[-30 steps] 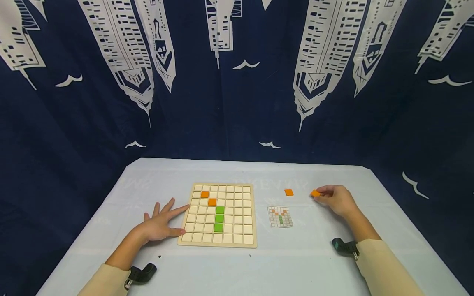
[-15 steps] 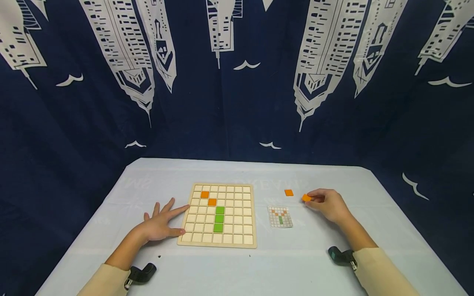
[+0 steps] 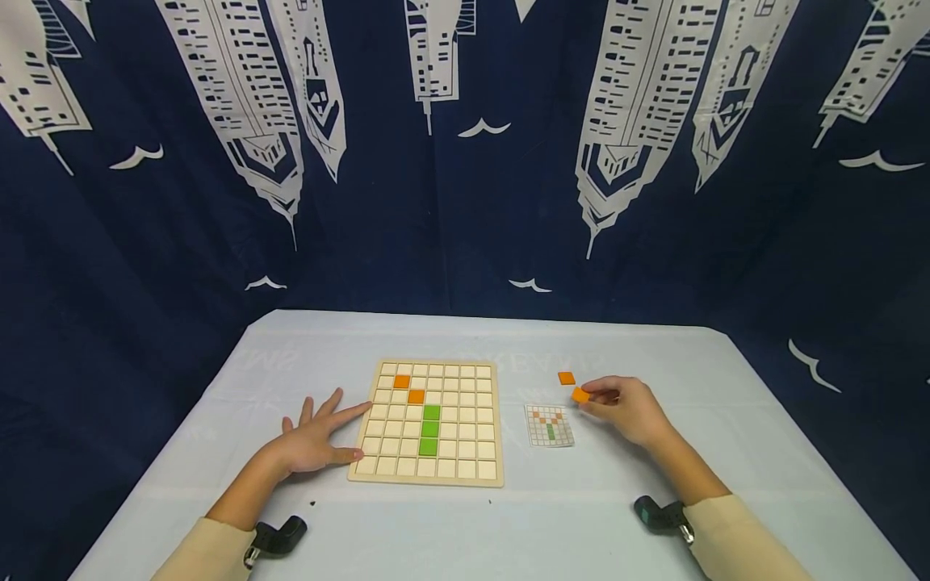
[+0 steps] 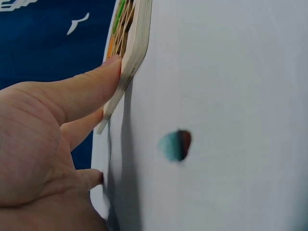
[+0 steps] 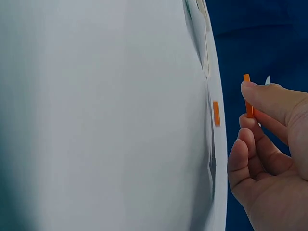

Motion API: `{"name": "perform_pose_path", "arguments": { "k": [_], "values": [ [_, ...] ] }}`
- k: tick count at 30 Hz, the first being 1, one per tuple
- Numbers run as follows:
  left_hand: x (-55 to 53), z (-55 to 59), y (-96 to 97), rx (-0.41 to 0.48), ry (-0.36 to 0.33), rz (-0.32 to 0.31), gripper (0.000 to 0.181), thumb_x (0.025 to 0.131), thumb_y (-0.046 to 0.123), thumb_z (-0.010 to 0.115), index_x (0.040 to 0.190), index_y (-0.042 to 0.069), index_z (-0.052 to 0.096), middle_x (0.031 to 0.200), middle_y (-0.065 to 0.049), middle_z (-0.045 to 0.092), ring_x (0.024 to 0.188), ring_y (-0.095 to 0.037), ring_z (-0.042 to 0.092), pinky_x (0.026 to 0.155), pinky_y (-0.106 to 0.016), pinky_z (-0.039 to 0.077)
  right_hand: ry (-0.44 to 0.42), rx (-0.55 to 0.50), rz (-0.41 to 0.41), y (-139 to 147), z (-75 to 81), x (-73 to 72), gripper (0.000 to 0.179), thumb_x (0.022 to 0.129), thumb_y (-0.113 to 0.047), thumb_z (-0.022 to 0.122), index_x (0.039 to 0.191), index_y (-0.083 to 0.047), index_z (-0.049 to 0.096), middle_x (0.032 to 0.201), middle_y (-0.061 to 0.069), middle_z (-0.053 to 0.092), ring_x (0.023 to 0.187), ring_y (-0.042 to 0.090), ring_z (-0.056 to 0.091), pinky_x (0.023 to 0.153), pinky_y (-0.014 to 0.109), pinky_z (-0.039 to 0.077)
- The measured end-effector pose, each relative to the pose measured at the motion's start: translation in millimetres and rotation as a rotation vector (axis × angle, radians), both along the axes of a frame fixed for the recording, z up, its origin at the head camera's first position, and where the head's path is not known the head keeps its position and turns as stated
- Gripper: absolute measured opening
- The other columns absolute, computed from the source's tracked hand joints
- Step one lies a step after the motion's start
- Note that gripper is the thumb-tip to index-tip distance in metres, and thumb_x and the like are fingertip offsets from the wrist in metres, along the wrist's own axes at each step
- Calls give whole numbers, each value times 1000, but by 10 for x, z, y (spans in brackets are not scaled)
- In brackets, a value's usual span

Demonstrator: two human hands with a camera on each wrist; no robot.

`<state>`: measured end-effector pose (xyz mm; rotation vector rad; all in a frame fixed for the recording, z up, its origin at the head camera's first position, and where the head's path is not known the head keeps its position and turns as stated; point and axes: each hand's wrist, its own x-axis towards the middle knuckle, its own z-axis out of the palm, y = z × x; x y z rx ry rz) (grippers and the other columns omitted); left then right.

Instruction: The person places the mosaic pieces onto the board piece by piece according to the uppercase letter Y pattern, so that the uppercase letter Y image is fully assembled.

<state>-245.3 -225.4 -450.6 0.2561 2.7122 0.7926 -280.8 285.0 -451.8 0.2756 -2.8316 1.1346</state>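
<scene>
My right hand (image 3: 626, 407) pinches an orange square tile (image 3: 580, 395) between thumb and fingers, to the right of the small pattern card (image 3: 550, 425). The right wrist view shows this tile (image 5: 248, 96) edge-on, raised above the table. With fingers spread, my left hand (image 3: 312, 444) touches the left edge of the wooden grid board (image 3: 479, 476); its thumb (image 4: 91, 91) lies against the frame in the left wrist view. Set in the board are two orange tiles (image 3: 416, 397) on a diagonal and a column of green tiles (image 3: 430, 429).
Another orange tile (image 3: 567, 378) lies on the white-covered table (image 3: 407, 532) behind the card. A dark blue curtain (image 3: 465, 218) printed with white buildings hangs behind the table. A small dark speck (image 3: 313, 503) is near my left wrist.
My right hand has moved left and toward me with the pinched orange tile, from beyond the loose tile to close beside the card. The left hand has stayed at the board's edge.
</scene>
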Motion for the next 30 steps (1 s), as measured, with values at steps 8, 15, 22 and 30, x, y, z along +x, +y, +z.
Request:
{"name": "perform_pose_path", "arguments": {
  "k": [8, 15, 22, 30],
  "values": [
    [-4, -7, -5, -7, -1, 3, 88, 80, 48, 83, 156, 28, 44, 169, -29, 5, 148, -66, -14, 104, -89, -9, 17, -17, 51, -128, 1, 38, 26, 85, -13, 84, 108, -4, 77, 92, 3, 75, 80, 13, 63, 74, 21, 56],
    [-6, 6, 2, -7, -3, 0, 89, 80, 49, 83, 156, 27, 43, 169, -30, 5, 148, -66, -15, 103, -89, -9, 34, -76, 108, -252, 4, 65, 26, 84, -14, 85, 107, -4, 78, 91, 4, 73, 80, 11, 61, 74, 21, 55],
    [-1, 10, 2, -5, -5, -2, 89, 80, 49, 83, 157, 27, 43, 169, -30, 5, 148, -66, -15, 103, -89, -9, 25, -98, 133, -396, -4, 84, 27, 83, -12, 85, 107, -4, 78, 90, 4, 72, 79, 12, 61, 71, 22, 55],
    [10, 15, 3, -16, -4, -3, 88, 81, 49, 82, 156, 26, 44, 169, -30, 5, 147, -67, -14, 103, -89, -9, -3, -115, 158, -599, -9, 49, 26, 82, -13, 87, 105, -4, 78, 87, 3, 72, 76, 14, 61, 68, 21, 55]
  ]
}}
